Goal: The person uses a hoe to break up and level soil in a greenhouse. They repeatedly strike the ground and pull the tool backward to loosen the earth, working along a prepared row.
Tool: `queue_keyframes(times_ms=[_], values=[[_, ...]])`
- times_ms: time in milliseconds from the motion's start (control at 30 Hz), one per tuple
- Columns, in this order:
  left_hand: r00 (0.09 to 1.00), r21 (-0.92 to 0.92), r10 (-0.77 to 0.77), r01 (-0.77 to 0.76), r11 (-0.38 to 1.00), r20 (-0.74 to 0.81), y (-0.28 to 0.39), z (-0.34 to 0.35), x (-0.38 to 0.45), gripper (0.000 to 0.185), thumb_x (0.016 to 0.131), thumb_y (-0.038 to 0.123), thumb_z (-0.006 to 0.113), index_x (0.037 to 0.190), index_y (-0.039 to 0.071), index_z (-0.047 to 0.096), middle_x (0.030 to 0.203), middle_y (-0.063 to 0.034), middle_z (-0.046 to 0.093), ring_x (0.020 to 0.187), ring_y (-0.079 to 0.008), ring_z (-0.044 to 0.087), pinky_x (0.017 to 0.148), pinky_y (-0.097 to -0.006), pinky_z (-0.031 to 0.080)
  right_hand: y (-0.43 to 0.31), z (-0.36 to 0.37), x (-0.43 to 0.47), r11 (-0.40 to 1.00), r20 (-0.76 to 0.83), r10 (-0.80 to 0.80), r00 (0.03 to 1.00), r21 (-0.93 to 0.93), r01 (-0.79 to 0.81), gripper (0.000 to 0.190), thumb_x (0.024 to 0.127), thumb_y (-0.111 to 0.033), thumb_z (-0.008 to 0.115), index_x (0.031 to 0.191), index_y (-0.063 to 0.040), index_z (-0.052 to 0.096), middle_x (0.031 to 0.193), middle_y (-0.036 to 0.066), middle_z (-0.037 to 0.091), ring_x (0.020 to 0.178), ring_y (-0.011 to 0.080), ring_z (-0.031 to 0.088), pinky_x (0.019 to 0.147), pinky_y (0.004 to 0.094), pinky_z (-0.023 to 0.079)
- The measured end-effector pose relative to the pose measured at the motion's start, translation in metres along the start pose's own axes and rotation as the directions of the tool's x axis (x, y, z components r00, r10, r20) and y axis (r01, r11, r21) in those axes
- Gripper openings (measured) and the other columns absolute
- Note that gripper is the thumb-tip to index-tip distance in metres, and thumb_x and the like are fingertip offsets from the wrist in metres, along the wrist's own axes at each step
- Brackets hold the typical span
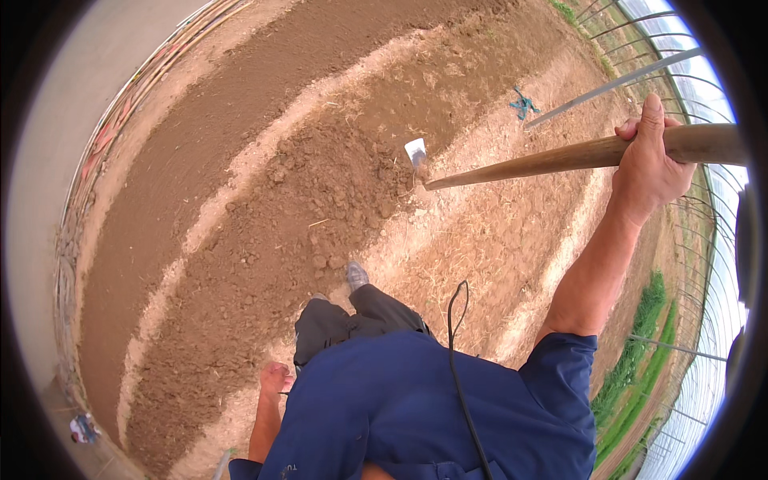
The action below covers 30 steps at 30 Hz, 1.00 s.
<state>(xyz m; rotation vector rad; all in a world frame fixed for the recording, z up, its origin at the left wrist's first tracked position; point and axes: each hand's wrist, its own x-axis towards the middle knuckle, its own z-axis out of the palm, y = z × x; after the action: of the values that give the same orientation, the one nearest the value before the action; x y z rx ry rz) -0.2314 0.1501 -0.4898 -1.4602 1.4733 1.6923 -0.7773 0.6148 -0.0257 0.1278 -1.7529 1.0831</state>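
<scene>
My right hand (651, 157) grips the thick wooden handle (540, 157) of a hoe at the upper right, thumb along the shaft. The handle slants down to the ground, where the metal hoe blade (415, 150) rests at the edge of loosened brown soil (324, 174). My left hand (276, 378) hangs low beside my dark trousers, off the handle; its fingers are curled, and whether it holds something small near the palm I cannot tell. A grey shoe (357, 275) stands on the soil just below the dug clods.
A metal pole (612, 87) slants at the upper right, with teal twine (524, 105) on the ground near its foot. Curved greenhouse ribs and green plant rows (636, 336) line the right side. A pale wall (54, 180) bounds the left. A black cord (459, 372) hangs over my shirt.
</scene>
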Motion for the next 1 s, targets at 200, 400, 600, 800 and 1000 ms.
queue_keyframes(times_ms=[200, 400, 600, 800, 1000], values=[[0.994, 0.149, 0.101, -0.095, 0.984, -0.034, 0.062, 0.019, -0.003, 0.012, 0.087, 0.012, 0.061, 0.095, 0.004, 0.067, 0.083, -0.0065, 0.067, 0.069, -0.0195, 0.07, 0.055, -0.0306, 0.051, 0.036, -0.018, -0.006, 0.967, 0.033, 0.175, 0.984, 0.182, -0.178, 0.023, 0.089, -0.012, 0.082, 0.083, -0.004, 0.061, 0.062, 0.006, 0.063, 0.058, 0.0125, 0.062, 0.059, 0.0279, 0.053], [0.991, 0.138, 0.131, -0.128, 0.982, -0.013, 0.085, 0.036, 0.0, 0.014, 0.089, 0.013, 0.061, 0.099, 0.006, 0.067, 0.086, -0.0058, 0.068, 0.071, -0.018, 0.069, 0.061, -0.0304, 0.052, 0.063, -0.042, -0.008, 0.978, -0.042, 0.171, 0.984, 0.133, -0.164, 0.02, 0.089, -0.006, 0.079, 0.081, -0.003, 0.061, 0.063, 0.007, 0.062, 0.058, 0.0143, 0.062, 0.06, 0.0302, 0.056], [0.982, 0.083, 0.129, -0.141, 0.987, 0.138, 0.029, 0.005, 0.024, 0.013, 0.09, 0.013, 0.062, 0.097, 0.004, 0.067, 0.084, -0.0065, 0.069, 0.068, -0.018, 0.069, 0.058, -0.0299, 0.053, 0.066, -0.053, -0.01, 0.98, -0.056, 0.148, 0.987, 0.142, -0.139, 0.017, 0.09, -0.004, 0.076, 0.082, -0.002, 0.061, 0.062, 0.007, 0.062, 0.058, 0.0148, 0.063, 0.06, 0.0312, 0.057], [0.989, 0.142, 0.105, -0.119, 0.983, 0.101, -0.007, -0.035, 0.016, 0.009, 0.088, 0.007, 0.058, 0.092, 0.003, 0.065, 0.077, -0.007, 0.067, 0.057, -0.019, 0.066, 0.047, -0.0308, 0.05, 0.064, -0.056, -0.016, 0.986, -0.068, 0.114, 0.991, 0.126, -0.104, 0.017, 0.091, -0.003, 0.074, 0.086, -0.002, 0.057, 0.065, 0.008, 0.062, 0.057, 0.0143, 0.062, 0.058, 0.03, 0.056], [0.968, -0.169, 0.065, -0.024, 0.985, 0.243, 0.005, -0.046, 0.007, 0.01, 0.086, -0.003, 0.053, 0.087, 0.003, 0.06, 0.068, -0.0074, 0.059, 0.051, -0.0192, 0.06, 0.039, -0.0312, 0.043, 0.058, -0.068, -0.028, 0.987, -0.121, 0.132, 0.984, 0.108, -0.119, 0.019, 0.092, -0.003, 0.073, 0.087, -0.004, 0.054, 0.066, 0.006, 0.06, 0.057, 0.0124, 0.06, 0.056, 0.0281, 0.055]])
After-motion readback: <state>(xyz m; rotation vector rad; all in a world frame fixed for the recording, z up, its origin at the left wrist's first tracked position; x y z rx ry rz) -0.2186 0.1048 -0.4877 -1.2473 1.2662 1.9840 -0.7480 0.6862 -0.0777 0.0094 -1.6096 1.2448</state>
